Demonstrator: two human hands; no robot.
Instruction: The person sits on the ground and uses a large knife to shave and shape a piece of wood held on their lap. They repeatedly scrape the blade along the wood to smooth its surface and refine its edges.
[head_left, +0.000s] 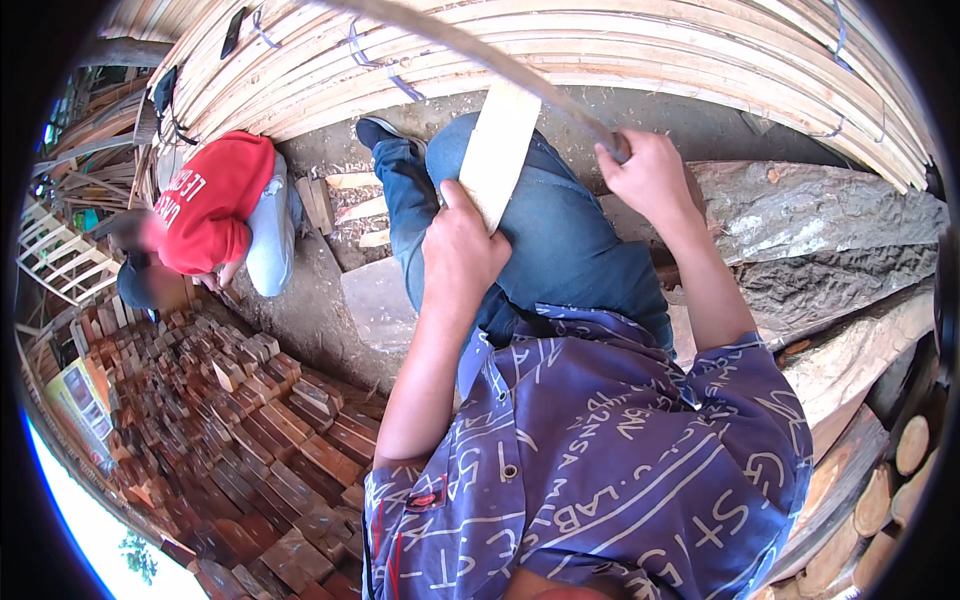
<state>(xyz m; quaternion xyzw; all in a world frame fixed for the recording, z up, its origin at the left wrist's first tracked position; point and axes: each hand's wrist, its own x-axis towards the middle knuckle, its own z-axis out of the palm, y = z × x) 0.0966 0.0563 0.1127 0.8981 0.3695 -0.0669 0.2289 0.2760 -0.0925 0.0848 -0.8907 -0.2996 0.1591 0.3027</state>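
My left hand (465, 245) grips the lower end of a pale, flat wooden board (503, 145), which slants upward across my bent, jeans-covered knee. Raised at the right, my right hand (648, 175) is closed around the dark end of a long, narrow brown tool (480, 50). That tool runs up and left past the board's top end and out of the picture. Whether it is a blade seen edge-on or a stick, I cannot tell. From this angle I cannot tell whether it touches the board.
Long stacked timber strips (640, 45) tied with straps lie ahead. Rough slabs (810, 215) lie at right, cut logs (872, 500) at lower right. Small wood blocks (290, 470) are piled at lower left. A person in a red top (215, 200) crouches at left, near wood offcuts (316, 205).
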